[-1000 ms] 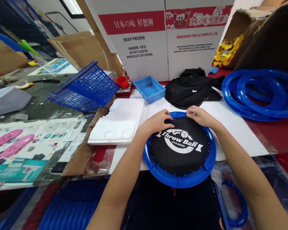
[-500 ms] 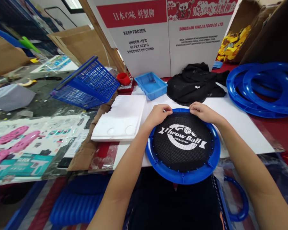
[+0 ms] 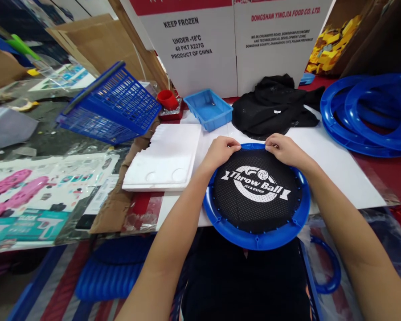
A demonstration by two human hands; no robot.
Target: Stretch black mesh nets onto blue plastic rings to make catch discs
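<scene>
In front of me a round black net (image 3: 250, 214) printed "Throw Ball" lies across a blue plastic ring (image 3: 258, 243). Along the ring's front and sides, small pegs show around the net's edge. My left hand (image 3: 221, 151) is closed in a pinch at the far edge, on the net's rim. A short way to its right, my right hand (image 3: 284, 149) pinches the same far edge. Between the two hands a stretch of blue ring is visible. The fingertips partly hide what they grip. Behind the hands lies a heap of black nets (image 3: 276, 107).
Blue rings (image 3: 334, 133) are stacked at the right. A light blue tray (image 3: 209, 111), a red cup (image 3: 167, 100) and a white foam slab (image 3: 163, 156) are at the left, beside a blue basket (image 3: 110, 109). A white carton (image 3: 200, 67) stands at the back.
The view has tilted down slightly, so the background sits higher. Both hands keep their pinch at the far edge; the net and ring have barely shifted.
</scene>
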